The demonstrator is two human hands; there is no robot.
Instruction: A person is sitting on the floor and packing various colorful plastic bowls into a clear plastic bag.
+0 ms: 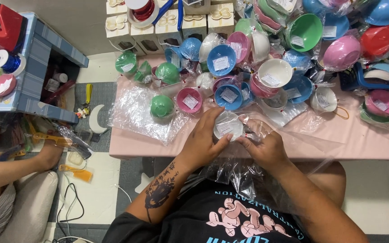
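Left hand (202, 143) fingers (212, 118) are wrapped round a small white round bowl with a paper label (227, 126), thumb pressed against its near rim; the bowl is held just above the near edge of the worktop, between both hands. Right hand (266, 146) fingers are pinched on the clear crinkled plastic bag (271, 130) bunched beside the bowl, which drapes down toward the lap. Step judged: bowl being bagged or the bag being closed, which of the two can't be told. Next move would likely call for film to be kept taut and the bowl steadied against the left palm, as the film looks slippery. A loose clear plastic sheet (133, 110) lies flat at the left, with a green bowl (162, 106) resting on it. The pink-covered worktop (370, 139) is crowded further back with bagged bowls in blue, pink, green, red and white, and cream gift boxes (194, 22) are lined up behind. On the left, a blue striped box (34, 81) with ribbon spools and another person's arm (19, 164) are seen; checked floor below.
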